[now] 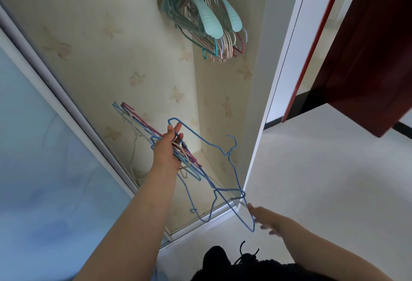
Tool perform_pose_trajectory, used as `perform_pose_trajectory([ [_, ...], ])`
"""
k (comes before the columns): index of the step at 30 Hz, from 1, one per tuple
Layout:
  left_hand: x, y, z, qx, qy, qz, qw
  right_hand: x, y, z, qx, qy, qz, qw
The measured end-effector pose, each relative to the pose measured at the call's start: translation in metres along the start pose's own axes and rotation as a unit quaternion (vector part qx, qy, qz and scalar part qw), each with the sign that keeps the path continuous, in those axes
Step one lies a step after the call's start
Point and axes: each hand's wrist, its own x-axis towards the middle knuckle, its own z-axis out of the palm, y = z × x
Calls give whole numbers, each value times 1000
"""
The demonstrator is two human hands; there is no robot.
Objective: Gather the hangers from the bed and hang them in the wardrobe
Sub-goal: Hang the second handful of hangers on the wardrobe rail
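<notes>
Left hand (166, 148) grips a light, tangle-prone wire hanger bundle (189, 162) below the hung hangers (200, 24) in the wardrobe (100, 46); right hand (266, 219), fingers straight, touches a dangling blue hanger (225, 160): take it by its hook.

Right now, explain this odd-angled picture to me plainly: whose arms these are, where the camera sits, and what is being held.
There is one picture, from a wide-angle camera worn on a person's head, looking forward and down, so the room looks tilted. No machine here: the two bare arms are the wearer's own. The left hand has its grip on a bundle of thin wire hangers, blue, pink and pale, with blue ones dangling tangled below. The right hand is open, fingers straight, reaching toward the lowest blue hanger; whether it touches it is unclear. Ahead is the open wardrobe, lined with flowery paper. A bunch of hangers already hangs inside. At right is a dark red door.
</notes>
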Motion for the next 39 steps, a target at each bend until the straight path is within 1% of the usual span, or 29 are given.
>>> perform_pose_trajectory([
  [2,2,3,1,-19,0,-5,1000,1,16,1,23,-16,12,1000],
  [3,3,3,1,-27,-2,-6,1000,2,19,0,71,-12,7,997],
  [4,4,4,1,-33,-5,-6,999,3,20,-2,142,-1,1,990],
  [5,6,3,1,-38,-7,-6,999,4,20,-3,220,15,-4,975],
  [6,8,3,1,-43,-8,-6,999,5,18,-4,282,39,-8,959],
  [8,12,4,2,-51,-9,-7,999,3,12,-8,369,115,0,922],
  [10,15,4,3,-51,-13,-10,999,1,9,-16,462,193,5,865],
  [12,14,3,3,-38,-19,-12,999,1,11,-26,542,233,8,807],
  [13,13,3,2,-27,-22,-11,999,-1,14,-29,563,238,15,791],
  [14,12,2,2,-11,-23,-11,1000,-1,17,-31,574,238,24,783],
  [16,13,1,0,19,-12,-13,1000,-2,20,-30,573,228,39,786],
  [18,16,-1,-3,28,14,-21,999,-2,19,-27,552,218,36,804],
  [20,20,-2,-7,38,44,-25,998,-5,10,-26,535,207,11,819],
  [22,27,-2,-14,57,57,-28,996,-9,-4,-24,549,174,-26,817],
  [24,33,-2,-23,71,55,-37,995,-14,-21,-24,595,96,-66,796],
  [26,33,-2,-29,55,55,-44,996,-21,-42,-24,629,5,-96,772],
  [27,33,-2,-31,42,58,-43,996,-24,-53,-24,645,-33,-109,756],
  [29,31,-2,-31,22,63,-37,997,-30,-76,-24,680,-82,-138,716],
  [32,25,4,-31,9,64,-23,998,-44,-114,-22,704,-109,-193,675],
  [34,22,9,-34,-11,73,-20,997,-56,-136,-19,719,-115,-212,652],
  [37,22,15,-42,-25,84,-15,996,-66,-158,-12,741,-130,-200,627],
  [39,25,18,-46,-24,92,-8,995,-67,-163,-9,746,-150,-171,626],
])
